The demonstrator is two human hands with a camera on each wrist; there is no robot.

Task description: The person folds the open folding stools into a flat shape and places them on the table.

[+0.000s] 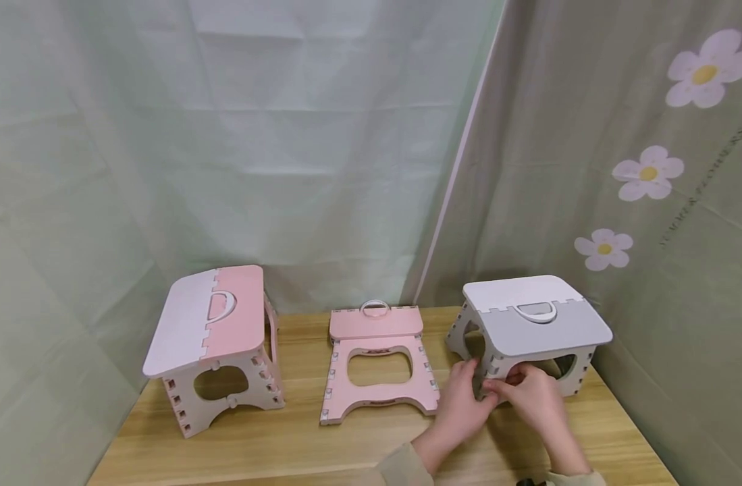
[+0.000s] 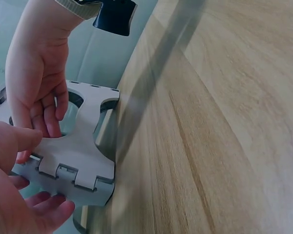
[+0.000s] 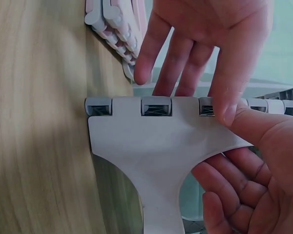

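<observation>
A folding step stool [image 1: 543, 335] with a grey and white top stands unfolded at the right of the table in the head view. My left hand [image 1: 462, 405] grips the front-left corner of its legs. In the right wrist view, the left thumb lies on the hinged edge and the fingers reach behind it. Beside it, my right hand [image 1: 533, 399] pinches the pale front leg panel [image 3: 136, 134], thumb near that edge. Its fingers curl through the panel's cut-out. Both thumbs come close together in the right wrist view.
A pink folding stool [image 1: 379, 395] lies folded flat in the middle of the wooden table [image 1: 298, 445]. At the left, a pink and white stool [image 1: 237, 307] stands unfolded. Pale green curtains [image 1: 298, 148], with flowers on the right one, hang behind and beside the table.
</observation>
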